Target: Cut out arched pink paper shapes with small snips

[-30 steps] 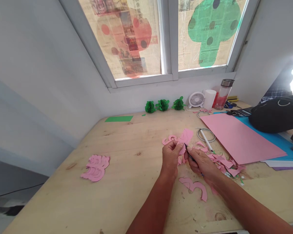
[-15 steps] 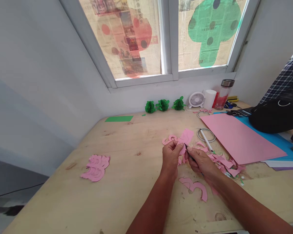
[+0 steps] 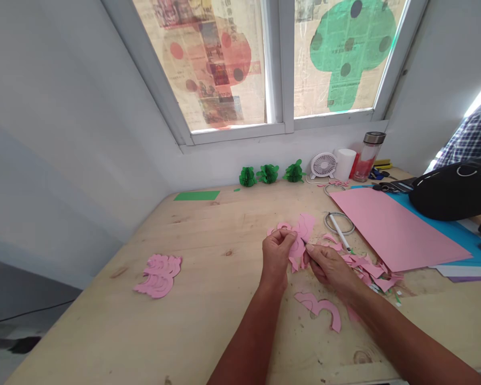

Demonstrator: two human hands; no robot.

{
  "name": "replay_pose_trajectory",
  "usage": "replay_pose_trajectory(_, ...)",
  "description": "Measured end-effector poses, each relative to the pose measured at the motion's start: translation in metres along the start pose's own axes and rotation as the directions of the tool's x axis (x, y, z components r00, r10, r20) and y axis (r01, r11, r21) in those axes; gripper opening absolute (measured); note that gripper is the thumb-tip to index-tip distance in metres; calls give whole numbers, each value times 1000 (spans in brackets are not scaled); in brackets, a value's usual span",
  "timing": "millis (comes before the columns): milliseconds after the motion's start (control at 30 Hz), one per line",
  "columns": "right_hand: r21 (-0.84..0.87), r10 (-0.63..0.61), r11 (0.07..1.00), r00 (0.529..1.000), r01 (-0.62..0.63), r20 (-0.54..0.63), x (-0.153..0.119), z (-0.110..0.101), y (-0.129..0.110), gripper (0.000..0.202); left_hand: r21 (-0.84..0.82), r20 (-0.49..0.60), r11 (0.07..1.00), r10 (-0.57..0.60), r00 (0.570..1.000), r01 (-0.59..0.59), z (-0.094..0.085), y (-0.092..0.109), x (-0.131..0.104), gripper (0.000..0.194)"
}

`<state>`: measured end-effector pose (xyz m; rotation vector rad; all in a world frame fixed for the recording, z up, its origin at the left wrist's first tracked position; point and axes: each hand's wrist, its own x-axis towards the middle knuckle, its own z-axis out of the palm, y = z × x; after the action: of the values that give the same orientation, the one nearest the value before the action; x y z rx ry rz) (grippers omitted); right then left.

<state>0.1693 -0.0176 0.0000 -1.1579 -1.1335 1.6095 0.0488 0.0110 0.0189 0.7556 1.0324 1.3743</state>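
Note:
Between the thumb and fingers of my left hand (image 3: 278,254) is pinched a piece of pink paper (image 3: 303,225) with curved lines drawn on it. My right hand (image 3: 331,267) is closed around dark scissors (image 3: 304,242), mostly hidden in the fingers; their tip meets the paper's right edge. Below my hands lies a curved pink paper offcut (image 3: 328,311). Pink scraps (image 3: 371,267) are heaped right of my right hand. Off to the left, a stack of pink scalloped cut-outs (image 3: 158,275) rests on the wooden table (image 3: 208,315).
A white pen (image 3: 339,231) lies across a wire coil (image 3: 349,227). Large pink sheets (image 3: 393,227) and a black bag (image 3: 457,190) are at right. Along the wall stand green paper figures (image 3: 269,174), a small fan (image 3: 323,165) and a glass bottle (image 3: 367,158). A person's checked sleeve (image 3: 471,133) shows at far right.
My left hand has shifted slightly left and its grip on the pink paper has changed, showing more of the paper. The scissors have drawn back a little. The checked sleeve has moved.

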Motion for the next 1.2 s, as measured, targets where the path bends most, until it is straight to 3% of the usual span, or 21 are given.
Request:
replay_pose_trajectory(567, -102, -44, 994, 999, 41, -26, 3, -4, 1, 46, 10, 34, 1000, -11, 999, 11, -2, 1, 1, 24)
replay_pose_trajectory(800, -66, -37, 997, 998, 34, -49, 1, -2, 1, 44, 0, 30, 1000, 3, 1000, -3, -1, 2, 0, 27)
replay_pose_trajectory(900, -18, -41, 999, 998, 40, -54, 1, -1, 2, 43, -60, 42, 997, -52, 998, 55, -1, 2, 0, 28)
replay_pose_trajectory(1033, 18, -66, 998, 996, 67, -54, -1, -1, 2, 44, -171, 138, 969, -155, 978, 178, -4, -1, 1, 27)
replay_pose_trajectory(1200, 50, -108, 993, 994, 110, -35, -1, -1, -1, 50, -192, 166, 948, -223, 961, 253, -5, -1, 2, 29)
